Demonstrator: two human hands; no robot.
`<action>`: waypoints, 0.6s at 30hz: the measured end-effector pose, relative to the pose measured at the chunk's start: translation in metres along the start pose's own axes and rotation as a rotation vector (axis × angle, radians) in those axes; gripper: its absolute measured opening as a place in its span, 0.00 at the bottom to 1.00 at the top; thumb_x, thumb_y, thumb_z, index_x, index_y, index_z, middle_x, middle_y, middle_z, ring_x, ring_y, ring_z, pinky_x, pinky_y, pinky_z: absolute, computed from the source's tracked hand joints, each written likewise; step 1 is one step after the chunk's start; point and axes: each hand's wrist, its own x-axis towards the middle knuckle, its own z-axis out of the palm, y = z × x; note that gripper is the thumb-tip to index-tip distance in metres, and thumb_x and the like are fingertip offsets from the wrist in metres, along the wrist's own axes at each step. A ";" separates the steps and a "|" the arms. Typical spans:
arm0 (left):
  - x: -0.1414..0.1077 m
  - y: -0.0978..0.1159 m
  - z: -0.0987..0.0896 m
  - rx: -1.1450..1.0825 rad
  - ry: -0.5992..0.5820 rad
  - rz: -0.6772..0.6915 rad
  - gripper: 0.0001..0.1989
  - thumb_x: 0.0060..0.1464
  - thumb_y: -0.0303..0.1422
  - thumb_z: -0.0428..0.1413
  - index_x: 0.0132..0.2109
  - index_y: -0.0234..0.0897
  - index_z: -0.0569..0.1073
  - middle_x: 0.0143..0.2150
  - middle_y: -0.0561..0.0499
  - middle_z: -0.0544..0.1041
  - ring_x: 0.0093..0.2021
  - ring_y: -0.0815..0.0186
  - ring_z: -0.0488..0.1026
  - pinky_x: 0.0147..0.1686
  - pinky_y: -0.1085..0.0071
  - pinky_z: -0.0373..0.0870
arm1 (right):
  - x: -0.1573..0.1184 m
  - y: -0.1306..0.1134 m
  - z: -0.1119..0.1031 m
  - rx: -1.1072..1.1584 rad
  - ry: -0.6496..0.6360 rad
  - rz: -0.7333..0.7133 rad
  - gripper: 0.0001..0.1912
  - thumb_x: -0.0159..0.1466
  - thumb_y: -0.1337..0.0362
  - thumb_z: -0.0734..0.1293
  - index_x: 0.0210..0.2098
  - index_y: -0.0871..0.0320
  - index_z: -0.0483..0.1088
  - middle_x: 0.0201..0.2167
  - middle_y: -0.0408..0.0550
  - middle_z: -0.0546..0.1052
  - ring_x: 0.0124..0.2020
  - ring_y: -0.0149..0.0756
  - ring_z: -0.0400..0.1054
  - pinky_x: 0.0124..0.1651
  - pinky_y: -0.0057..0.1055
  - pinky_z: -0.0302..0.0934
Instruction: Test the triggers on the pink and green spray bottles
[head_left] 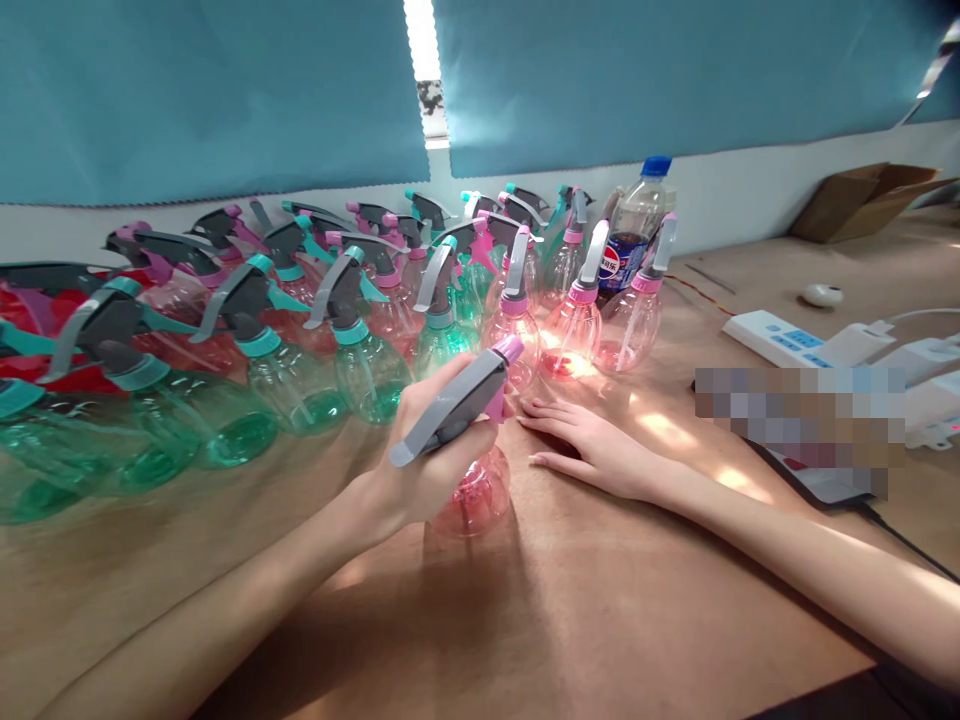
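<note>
My left hand [427, 450] is wrapped round the neck of a pink spray bottle [474, 500] with a grey and pink trigger head. The nozzle points up and to the right, away from me. Whether the bottle's base touches the table is hard to make out. My right hand [581, 445] lies flat on the wooden table [637, 620], fingers stretched toward the bottle and holding nothing. Just beyond it stand several pink spray bottles [574, 335]. Green spray bottles [371, 375] with teal collars form a row at the left.
More spray bottles crowd behind, toward the wall. A cola bottle [637, 225] with a blue cap stands at the back. On the right are a white power strip [772, 340] with plugs, a phone-like device [817, 480] partly blurred out, a white mouse [822, 295] and a cardboard box [847, 205].
</note>
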 end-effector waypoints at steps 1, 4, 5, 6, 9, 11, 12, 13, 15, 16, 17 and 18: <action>0.000 -0.001 0.000 -0.007 -0.004 0.004 0.03 0.47 0.28 0.52 0.32 0.38 0.68 0.29 0.52 0.71 0.28 0.65 0.68 0.27 0.67 0.63 | 0.000 0.000 0.000 0.004 0.007 -0.001 0.26 0.69 0.51 0.60 0.61 0.58 0.65 0.63 0.57 0.66 0.66 0.50 0.57 0.65 0.54 0.55; 0.000 -0.004 -0.001 -0.023 -0.010 0.015 0.02 0.47 0.28 0.53 0.32 0.39 0.68 0.26 0.53 0.70 0.27 0.64 0.68 0.26 0.68 0.63 | 0.000 0.000 0.001 0.010 0.024 -0.007 0.26 0.68 0.51 0.61 0.61 0.56 0.65 0.62 0.56 0.67 0.65 0.49 0.57 0.65 0.54 0.55; 0.000 -0.005 -0.001 -0.028 -0.013 0.013 0.03 0.48 0.28 0.53 0.32 0.40 0.67 0.26 0.54 0.69 0.27 0.65 0.67 0.25 0.68 0.62 | 0.000 0.000 0.001 0.012 0.027 -0.009 0.26 0.68 0.51 0.61 0.61 0.55 0.65 0.62 0.56 0.67 0.65 0.49 0.58 0.64 0.54 0.55; 0.000 -0.005 -0.001 -0.035 -0.015 0.010 0.03 0.48 0.28 0.53 0.32 0.40 0.67 0.25 0.55 0.68 0.26 0.66 0.66 0.24 0.68 0.61 | 0.000 0.000 0.001 0.014 0.030 -0.010 0.25 0.68 0.51 0.61 0.61 0.55 0.65 0.62 0.56 0.68 0.65 0.50 0.58 0.64 0.54 0.55; 0.000 -0.006 0.000 -0.057 -0.031 -0.001 0.05 0.48 0.27 0.54 0.35 0.40 0.67 0.24 0.56 0.65 0.23 0.68 0.63 0.23 0.69 0.58 | 0.000 0.000 0.001 0.017 0.036 -0.006 0.25 0.68 0.52 0.62 0.61 0.54 0.65 0.62 0.55 0.67 0.65 0.50 0.58 0.64 0.55 0.56; 0.000 -0.007 0.000 -0.060 -0.044 -0.006 0.07 0.50 0.28 0.54 0.38 0.41 0.68 0.25 0.56 0.66 0.23 0.68 0.62 0.23 0.69 0.58 | 0.000 -0.001 0.001 0.007 0.029 0.000 0.25 0.68 0.52 0.62 0.61 0.54 0.65 0.62 0.55 0.67 0.65 0.50 0.58 0.64 0.55 0.56; -0.001 -0.007 0.000 -0.055 -0.048 -0.006 0.08 0.51 0.28 0.54 0.40 0.41 0.69 0.26 0.56 0.66 0.24 0.67 0.63 0.24 0.69 0.58 | 0.000 -0.001 0.000 -0.002 0.022 0.002 0.25 0.68 0.52 0.61 0.61 0.56 0.65 0.63 0.56 0.67 0.65 0.50 0.58 0.64 0.54 0.56; -0.001 -0.008 0.000 -0.050 -0.049 -0.006 0.08 0.52 0.28 0.54 0.40 0.41 0.69 0.27 0.55 0.66 0.25 0.67 0.63 0.25 0.69 0.58 | 0.000 -0.001 0.000 -0.013 0.014 0.002 0.26 0.68 0.52 0.61 0.61 0.57 0.65 0.62 0.57 0.67 0.65 0.51 0.58 0.64 0.54 0.56; -0.002 -0.009 0.001 -0.041 -0.038 0.001 0.05 0.53 0.29 0.55 0.39 0.41 0.68 0.28 0.55 0.66 0.26 0.67 0.63 0.26 0.69 0.58 | 0.000 -0.002 0.000 -0.030 0.004 0.001 0.26 0.68 0.51 0.61 0.61 0.58 0.65 0.62 0.57 0.67 0.65 0.51 0.58 0.64 0.54 0.56; -0.003 -0.010 0.001 -0.036 -0.032 0.007 0.04 0.54 0.29 0.55 0.37 0.41 0.67 0.28 0.55 0.65 0.26 0.67 0.62 0.26 0.69 0.58 | 0.001 -0.002 0.000 -0.035 0.003 0.001 0.26 0.69 0.51 0.60 0.60 0.58 0.65 0.62 0.57 0.67 0.65 0.51 0.58 0.64 0.55 0.56; -0.003 -0.010 0.001 -0.031 -0.028 0.013 0.03 0.54 0.29 0.55 0.35 0.41 0.66 0.28 0.55 0.65 0.26 0.68 0.62 0.26 0.69 0.58 | 0.001 -0.002 0.000 -0.038 0.003 0.001 0.25 0.69 0.51 0.60 0.60 0.57 0.65 0.62 0.57 0.67 0.65 0.51 0.58 0.64 0.55 0.56; -0.004 -0.011 0.001 -0.028 -0.026 0.018 0.04 0.54 0.30 0.55 0.34 0.40 0.65 0.28 0.55 0.64 0.26 0.68 0.61 0.26 0.69 0.57 | 0.001 -0.002 0.000 -0.039 0.002 0.002 0.25 0.69 0.51 0.60 0.60 0.57 0.65 0.62 0.57 0.67 0.65 0.51 0.57 0.64 0.55 0.56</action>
